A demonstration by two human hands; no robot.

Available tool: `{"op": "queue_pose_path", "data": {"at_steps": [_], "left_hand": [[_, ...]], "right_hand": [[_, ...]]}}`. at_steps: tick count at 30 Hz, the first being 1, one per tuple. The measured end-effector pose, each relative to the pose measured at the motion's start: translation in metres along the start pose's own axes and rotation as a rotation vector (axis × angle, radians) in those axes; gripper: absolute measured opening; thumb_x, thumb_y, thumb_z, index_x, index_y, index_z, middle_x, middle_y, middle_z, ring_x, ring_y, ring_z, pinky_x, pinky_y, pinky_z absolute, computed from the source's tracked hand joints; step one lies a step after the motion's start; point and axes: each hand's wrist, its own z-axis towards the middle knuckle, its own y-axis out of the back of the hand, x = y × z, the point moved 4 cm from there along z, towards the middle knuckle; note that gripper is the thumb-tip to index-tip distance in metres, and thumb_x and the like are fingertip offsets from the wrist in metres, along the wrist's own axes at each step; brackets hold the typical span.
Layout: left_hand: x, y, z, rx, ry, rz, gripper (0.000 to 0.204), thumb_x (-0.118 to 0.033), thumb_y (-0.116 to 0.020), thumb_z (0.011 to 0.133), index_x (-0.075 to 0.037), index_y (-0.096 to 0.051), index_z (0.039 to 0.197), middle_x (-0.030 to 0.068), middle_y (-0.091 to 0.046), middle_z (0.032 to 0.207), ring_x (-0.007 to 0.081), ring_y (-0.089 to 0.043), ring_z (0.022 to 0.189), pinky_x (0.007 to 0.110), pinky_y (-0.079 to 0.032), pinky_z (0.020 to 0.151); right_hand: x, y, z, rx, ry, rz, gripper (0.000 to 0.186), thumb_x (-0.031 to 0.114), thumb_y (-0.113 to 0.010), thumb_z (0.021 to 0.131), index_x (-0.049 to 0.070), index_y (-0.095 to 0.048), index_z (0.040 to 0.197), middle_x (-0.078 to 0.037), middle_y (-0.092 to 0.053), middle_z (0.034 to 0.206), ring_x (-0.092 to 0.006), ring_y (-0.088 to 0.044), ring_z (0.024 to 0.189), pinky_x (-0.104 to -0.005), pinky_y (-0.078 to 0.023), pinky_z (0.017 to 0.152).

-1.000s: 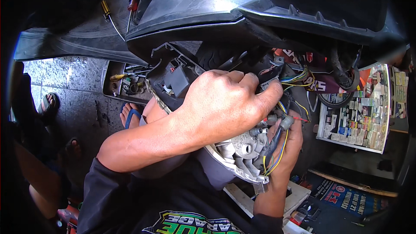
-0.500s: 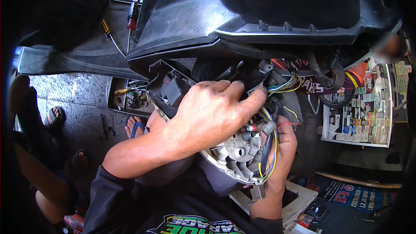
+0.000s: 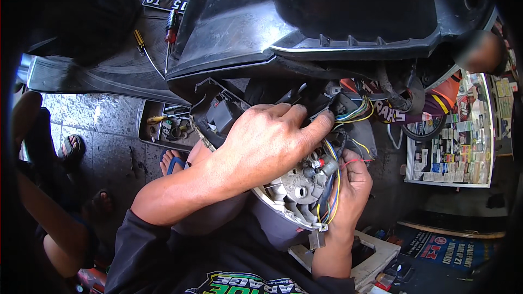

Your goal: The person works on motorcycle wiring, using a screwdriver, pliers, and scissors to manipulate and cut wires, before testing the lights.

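A grey and black motor scooter headlight unit [image 3: 299, 190] rests against my lap, its back facing up. Across its upper part lies my left hand [image 3: 272, 136], fingers curled over the black edge and fingertips partly hidden. Its thumb is beside a bundle of coloured wires [image 3: 351, 111]. On the unit's right side, my right hand [image 3: 355, 182] is closed, with a thin red wire [image 3: 357, 160] at its thumb and fingertips. Yellow and blue wires [image 3: 336, 198] run past the right palm to a pale connector [image 3: 317, 239]. A grey bulb socket [image 3: 329, 166] sits between the hands.
Above hangs the scooter's black body panel [image 3: 229, 27]. Two screwdrivers [image 3: 171, 27] lie on a black panel at upper left. A tool tray [image 3: 163, 144] is on the floor, a case of small boxes [image 3: 452, 152] at right. Other people's feet and legs are at left.
My right hand's fingertips have drawn in closer around the red wire. The bulb socket and the yellow and blue wires have shifted slightly left. My left hand keeps its grip.
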Motion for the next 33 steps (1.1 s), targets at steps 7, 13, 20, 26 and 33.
{"op": "queue_pose_path", "data": {"at_steps": [7,13,20,26,33], "left_hand": [[-0.002,0.0,0.0,-0.042,-0.012,-0.02,0.053,-0.019,-0.083,0.077,-0.01,-0.065,0.127,0.0064,-0.06,0.078,0.0259,-0.067,0.069,0.038,-0.055,0.06],[-0.005,0.008,-0.001,-0.027,-0.016,-0.012,0.062,-0.019,-0.085,0.073,-0.01,-0.065,0.131,0.0065,-0.06,0.079,0.0259,-0.064,0.067,0.039,-0.052,0.058],[-0.006,0.008,0.003,0.004,-0.012,-0.033,0.064,-0.018,-0.084,0.071,-0.01,-0.064,0.131,0.0077,-0.062,0.082,0.0281,-0.065,0.071,0.04,-0.053,0.062],[-0.01,0.011,0.005,0.081,0.011,-0.009,0.061,-0.016,-0.083,0.073,-0.009,-0.065,0.13,0.0097,-0.07,0.092,0.0294,-0.07,0.078,0.04,-0.058,0.07],[-0.008,0.008,0.006,0.029,0.0,0.005,0.044,-0.017,-0.081,0.082,-0.007,-0.068,0.122,0.0105,-0.071,0.082,0.0302,-0.071,0.07,0.041,-0.059,0.061]], "right_hand": [[0.004,0.003,-0.004,-0.001,-0.052,0.033,0.028,0.009,-0.056,0.108,-0.007,-0.065,0.129,-0.008,-0.072,0.108,-0.0098,-0.066,0.092,-0.0247,-0.053,0.084],[-0.004,0.005,-0.003,0.129,0.024,0.049,0.028,0.005,-0.054,0.107,-0.009,-0.063,0.13,-0.012,-0.071,0.114,-0.0133,-0.067,0.099,-0.0274,-0.053,0.092],[0.001,0.005,-0.008,0.22,-0.045,0.29,0.032,0.013,-0.062,0.105,-0.003,-0.054,0.131,-0.004,-0.068,0.103,-0.0062,-0.061,0.088,-0.0225,-0.052,0.08],[0.012,0.009,-0.007,0.155,-0.043,-0.034,0.024,-0.007,-0.058,0.094,-0.002,-0.061,0.117,-0.004,-0.066,0.097,-0.0058,-0.06,0.08,-0.0227,-0.051,0.073],[0.036,-0.009,0.005,0.173,0.501,-0.753,0.011,-0.005,-0.061,0.087,-0.004,-0.066,0.097,-0.02,-0.06,0.081,-0.0399,-0.063,0.072,-0.0449,-0.048,0.066]]}}
